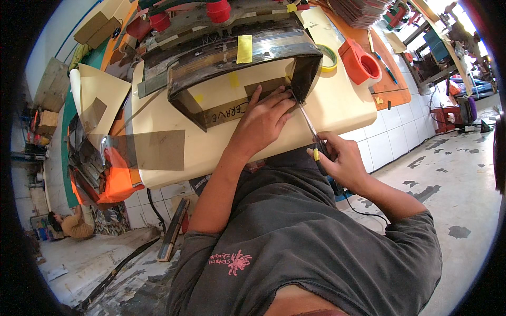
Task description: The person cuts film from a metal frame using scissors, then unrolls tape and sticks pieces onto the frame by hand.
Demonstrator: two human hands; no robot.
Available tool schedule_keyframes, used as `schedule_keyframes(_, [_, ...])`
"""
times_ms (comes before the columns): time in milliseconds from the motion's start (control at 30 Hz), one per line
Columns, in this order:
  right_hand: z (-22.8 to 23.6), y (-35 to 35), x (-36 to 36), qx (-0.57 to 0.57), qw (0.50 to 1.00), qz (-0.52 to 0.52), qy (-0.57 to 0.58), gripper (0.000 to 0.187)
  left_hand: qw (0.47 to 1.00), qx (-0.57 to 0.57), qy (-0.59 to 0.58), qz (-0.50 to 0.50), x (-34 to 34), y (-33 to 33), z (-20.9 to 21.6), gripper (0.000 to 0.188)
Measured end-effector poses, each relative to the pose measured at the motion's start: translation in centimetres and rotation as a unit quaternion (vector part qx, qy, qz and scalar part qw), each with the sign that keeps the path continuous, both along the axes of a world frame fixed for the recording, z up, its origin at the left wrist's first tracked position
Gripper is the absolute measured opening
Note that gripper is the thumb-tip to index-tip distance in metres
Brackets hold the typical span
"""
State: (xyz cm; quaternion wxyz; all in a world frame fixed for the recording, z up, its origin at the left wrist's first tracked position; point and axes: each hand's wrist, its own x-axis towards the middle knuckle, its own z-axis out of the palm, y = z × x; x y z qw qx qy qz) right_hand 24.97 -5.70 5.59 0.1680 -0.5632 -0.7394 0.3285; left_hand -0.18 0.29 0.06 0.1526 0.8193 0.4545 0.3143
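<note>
Knife (310, 125) x1, 2 hands (263, 122), tape strips x2 (244, 48).

The table (337, 108) is pale cream, the curved frame (237, 58) is dark brown with a yellow tape piece (244, 48), the cup (361, 63) far right is orange, and the shirt (305, 237) is grey.

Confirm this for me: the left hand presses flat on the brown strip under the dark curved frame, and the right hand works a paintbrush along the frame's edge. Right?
Not quite. In the head view the right hand holds a yellow-handled blade tool, not a paintbrush, with its tip at the dark curved frame. The left hand does press on the brown strip.
</note>
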Motion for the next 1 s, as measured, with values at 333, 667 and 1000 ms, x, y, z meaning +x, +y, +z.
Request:
schedule_keyframes(333, [-1.0, -0.3, 1.0, 0.068, 0.997, 0.019, 0.028, 0.033, 1.0, 0.001, -0.008, 0.004, 0.1, 0.1, -0.1, 0.031])
schedule_keyframes(667, [1.0, 0.1, 0.4, -0.019, 1.0, -0.005, -0.002, 0.04, 1.0, -0.006, -0.006, 0.004, 0.0, 0.0, 0.2, 0.031])
schedule_keyframes(1000, [0.3, 0.9, 0.1, 0.028, 0.999, 0.001, 0.033, 0.035, 1.0, -0.005, 0.0, 0.005, 0.0, -0.1, 0.4, 0.031])
